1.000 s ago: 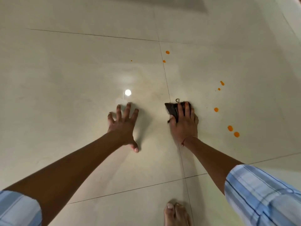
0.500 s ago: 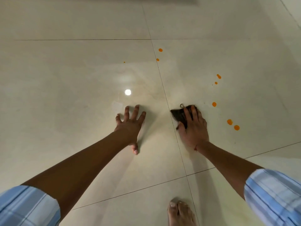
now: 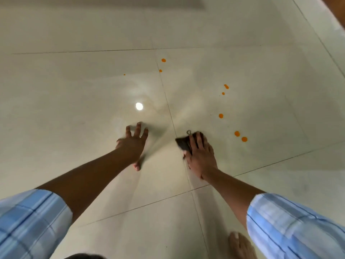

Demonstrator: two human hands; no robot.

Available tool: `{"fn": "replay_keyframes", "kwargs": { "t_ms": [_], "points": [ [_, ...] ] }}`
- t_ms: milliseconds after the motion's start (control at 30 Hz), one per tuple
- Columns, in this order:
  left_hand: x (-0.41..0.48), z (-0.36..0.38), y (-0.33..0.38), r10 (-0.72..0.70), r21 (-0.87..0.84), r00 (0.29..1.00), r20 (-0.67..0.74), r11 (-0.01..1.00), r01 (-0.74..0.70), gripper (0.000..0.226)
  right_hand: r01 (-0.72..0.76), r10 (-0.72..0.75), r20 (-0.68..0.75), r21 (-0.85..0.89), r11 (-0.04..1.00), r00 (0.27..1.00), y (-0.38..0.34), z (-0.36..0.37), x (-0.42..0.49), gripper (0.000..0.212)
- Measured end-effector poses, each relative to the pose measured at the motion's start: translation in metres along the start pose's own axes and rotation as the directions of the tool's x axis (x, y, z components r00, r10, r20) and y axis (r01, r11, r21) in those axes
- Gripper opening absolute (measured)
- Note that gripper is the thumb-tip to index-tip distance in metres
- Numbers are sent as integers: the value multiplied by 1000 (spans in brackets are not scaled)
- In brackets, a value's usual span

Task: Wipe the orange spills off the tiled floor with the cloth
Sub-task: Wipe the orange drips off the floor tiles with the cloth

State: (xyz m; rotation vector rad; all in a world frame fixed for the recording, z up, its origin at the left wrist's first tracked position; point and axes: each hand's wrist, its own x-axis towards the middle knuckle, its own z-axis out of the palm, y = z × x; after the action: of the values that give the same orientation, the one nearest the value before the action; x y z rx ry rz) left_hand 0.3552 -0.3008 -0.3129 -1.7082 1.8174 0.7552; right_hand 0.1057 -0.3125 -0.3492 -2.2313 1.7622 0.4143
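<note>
A dark cloth (image 3: 183,143) lies flat on the pale tiled floor (image 3: 74,109), pressed down by my right hand (image 3: 200,156) just right of a tile seam. Orange spills dot the tile beyond and to the right: a pair (image 3: 240,136) close to the hand, one drop (image 3: 220,115) ahead, two small ones (image 3: 225,87) farther, and two more (image 3: 163,60) near the seam. My left hand (image 3: 133,144) rests flat on the floor with fingers spread, left of the cloth.
A bare foot (image 3: 240,245) stands at the bottom right. A bright lamp reflection (image 3: 139,106) shines on the tile ahead of my left hand. A brown edge (image 3: 336,8) shows at the top right corner.
My right hand slid the cloth to the right across the seam, closer to the orange drops. The view shifted, and my left hand stayed planted on the floor.
</note>
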Motion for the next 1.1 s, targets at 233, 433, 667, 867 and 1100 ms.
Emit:
{"fn": "replay_keyframes", "kwargs": {
  "t_ms": [233,433,667,867,1100],
  "points": [
    [20,-19,40,23,118,996,-87,993,-13,144,118,-126,-79,-98,988,989,65,-34,115,64],
    [64,-43,143,82,-11,994,-73,996,-83,147,252,-256,-19,-124,960,966,87,-45,123,66],
    [58,-24,122,121,-89,972,-203,986,-142,149,455,-458,-128,-54,889,880,75,7,38,65],
    [54,-15,100,69,-113,962,-264,988,-102,143,196,-180,-201,65,978,963,58,-8,70,66],
    [53,-23,102,79,-92,971,-227,991,-102,144,444,-454,-150,-97,891,878,83,11,24,66]
  ]
}}
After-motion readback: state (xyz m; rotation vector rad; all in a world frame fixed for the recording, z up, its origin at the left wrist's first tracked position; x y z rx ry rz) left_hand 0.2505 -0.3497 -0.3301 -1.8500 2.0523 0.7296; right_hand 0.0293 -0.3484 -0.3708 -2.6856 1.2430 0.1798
